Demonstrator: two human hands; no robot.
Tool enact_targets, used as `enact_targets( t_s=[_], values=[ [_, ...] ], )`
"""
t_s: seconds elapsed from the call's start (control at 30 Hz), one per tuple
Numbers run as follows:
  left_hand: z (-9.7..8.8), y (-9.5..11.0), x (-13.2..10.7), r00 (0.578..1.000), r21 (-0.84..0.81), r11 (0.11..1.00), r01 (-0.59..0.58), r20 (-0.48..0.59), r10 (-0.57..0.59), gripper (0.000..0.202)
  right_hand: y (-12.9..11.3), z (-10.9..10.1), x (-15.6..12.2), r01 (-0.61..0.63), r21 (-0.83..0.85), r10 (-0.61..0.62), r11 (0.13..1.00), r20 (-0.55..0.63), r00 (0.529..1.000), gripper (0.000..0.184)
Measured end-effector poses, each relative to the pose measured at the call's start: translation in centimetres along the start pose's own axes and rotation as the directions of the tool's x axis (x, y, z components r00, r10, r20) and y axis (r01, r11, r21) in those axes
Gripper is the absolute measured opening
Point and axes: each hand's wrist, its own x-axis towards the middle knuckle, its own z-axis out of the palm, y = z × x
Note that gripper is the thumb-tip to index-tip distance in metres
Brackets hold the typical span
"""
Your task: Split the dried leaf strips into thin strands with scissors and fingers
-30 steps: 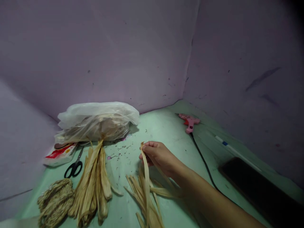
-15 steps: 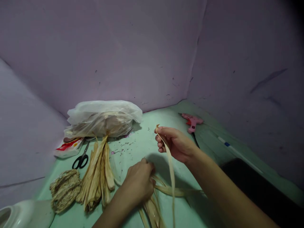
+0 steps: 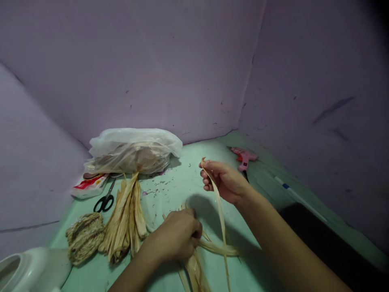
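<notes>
A pile of dried leaf strips (image 3: 194, 269) lies on the green table (image 3: 188, 162) under the left hand (image 3: 179, 237). One long strip (image 3: 221, 219) hangs from the raised right hand (image 3: 226, 180) down to the pile. At far left, a white packet (image 3: 89, 184) has a red label, too blurred to read. The left hand's fingers are curled closed on the pile's upper ends, and the right hand pinches the long strip's top.

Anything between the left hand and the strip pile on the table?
Nothing visible. The left hand rests right on the pile, fingers closed over some of it. The right hand holds one strip raised beside it, clear of that contact.
</notes>
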Motion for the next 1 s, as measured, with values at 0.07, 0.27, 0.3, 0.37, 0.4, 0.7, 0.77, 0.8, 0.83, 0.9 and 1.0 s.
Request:
enact_targets(
  t_s=[0.07, 0.27, 0.3, 0.37, 0.4, 0.7, 0.77, 0.8, 0.83, 0.9, 1.0],
  values=[
    [-0.4, -0.1, -0.1, 0.999, -0.033, 0.999, -0.010, -0.032, 0.009, 0.016, 0.0, 0.1, -0.1, -0.003, -0.007, 0.003, 1.000, 0.036, 0.999, 0.010],
    [-4.5, -1.3, -1.7, 0.949, -0.275, 0.958, 0.088, -0.270, -0.164, 0.014, 1.5, 1.2, -0.1, -0.084, -0.237, 0.119, 0.968, 0.139, 0.983, 0.007],
    [-5.1, -1.6, -2.0, 0.923, -0.318, 0.944, 0.088, -0.330, -0.197, 0.014, 2.1, 1.5, 0.0, -0.076, -0.255, 0.111, 0.964, 0.125, 0.986, 0.005],
    [-5.7, -2.3, -2.3, 0.875, -0.391, 0.918, 0.065, -0.420, -0.241, 0.014, 3.2, 2.2, 0.3, -0.047, -0.269, 0.075, 0.962, 0.094, 0.993, 0.005],
    [-5.8, -2.6, -2.3, 0.860, -0.428, 0.903, 0.048, -0.442, -0.255, 0.014, 3.7, 2.5, 0.4, -0.036, -0.262, 0.061, 0.964, 0.086, 0.994, 0.005],
    [-4.6, -3.1, -1.4, 0.765, -0.725, 0.687, -0.050, -0.469, -0.441, 0.019, 5.5, 3.8, 0.3, -0.080, -0.286, 0.113, 0.955, 0.100, 0.988, 0.018],
    [-4.6, -2.9, -1.3, 0.768, -0.751, 0.658, -0.050, -0.450, -0.456, 0.018, 5.4, 3.8, 0.3, -0.067, -0.301, 0.105, 0.951, 0.111, 0.988, 0.018],
    [-4.6, -2.8, -1.3, 0.768, -0.763, 0.645, -0.045, -0.439, -0.466, 0.017, 5.4, 3.8, 0.3, -0.060, -0.313, 0.103, 0.948, 0.121, 0.987, 0.019],
    [-4.5, -2.8, -1.2, 0.768, -0.773, 0.633, -0.040, -0.429, -0.476, 0.016, 5.4, 3.7, 0.2, -0.050, -0.326, 0.098, 0.944, 0.131, 0.987, 0.019],
    [-4.4, -2.8, -1.0, 0.769, -0.792, 0.610, -0.036, -0.412, -0.489, 0.015, 5.2, 3.7, 0.2, -0.019, -0.362, 0.080, 0.932, 0.155, 0.985, 0.019],
    [-4.3, -3.0, -0.8, 0.785, -0.808, 0.585, -0.066, -0.404, -0.469, 0.015, 5.0, 3.8, 0.1, 0.043, -0.417, 0.033, 0.908, 0.174, 0.984, 0.018]
  ],
)
